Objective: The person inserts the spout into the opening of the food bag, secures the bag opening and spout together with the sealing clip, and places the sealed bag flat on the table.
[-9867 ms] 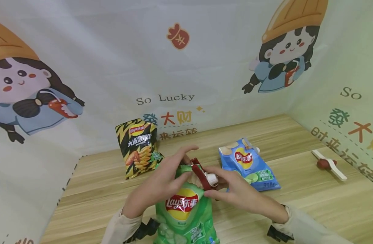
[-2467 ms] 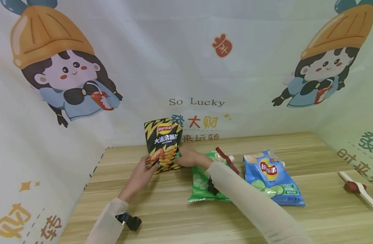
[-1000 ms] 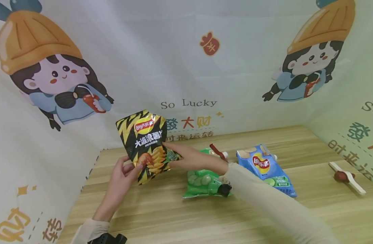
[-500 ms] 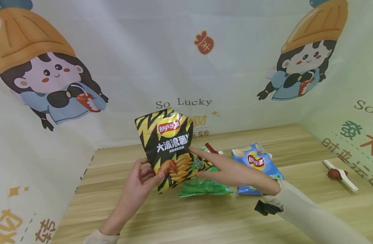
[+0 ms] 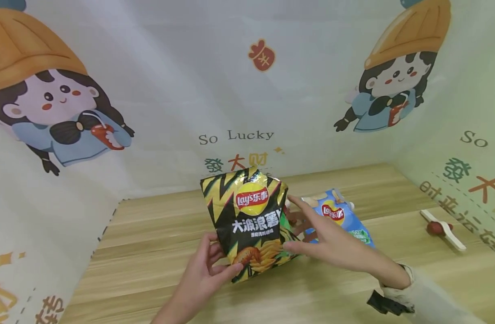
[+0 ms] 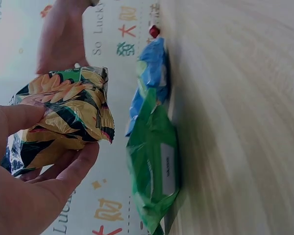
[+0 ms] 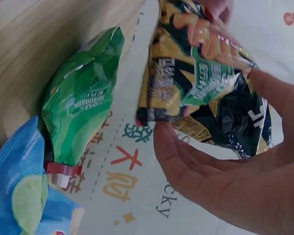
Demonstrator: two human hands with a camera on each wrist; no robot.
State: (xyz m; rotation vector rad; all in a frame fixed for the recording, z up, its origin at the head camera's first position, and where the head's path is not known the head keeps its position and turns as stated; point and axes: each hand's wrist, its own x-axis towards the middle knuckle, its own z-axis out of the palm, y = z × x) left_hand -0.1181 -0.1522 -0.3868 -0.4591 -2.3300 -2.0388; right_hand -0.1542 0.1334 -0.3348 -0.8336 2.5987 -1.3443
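Observation:
A black and yellow Lay's chip bag [image 5: 247,225] is held up off the table, its front facing me. My left hand [image 5: 203,274] grips its lower left corner, thumb in front and fingers behind. At its right side my right hand [image 5: 332,236] holds the edge between thumb and fingers; in the right wrist view that hand [image 7: 245,181] curves round the bag. Behind it the green chip bag [image 6: 152,166] is mostly hidden in the head view. A dark red sealing clip with a white spout [image 7: 62,171] closes the green bag's top.
A blue Lay's bag [image 5: 332,211] lies on the wooden table [image 5: 150,243], right of the green one. Farther right is a loose white and red clip [image 5: 439,228]. A printed cloth [image 5: 170,90] hangs behind the table and along its sides.
Earlier both hands were at the green bag's red clip; they let it go. They took the black and yellow bag from the back left, lifted it and brought it right and nearer.

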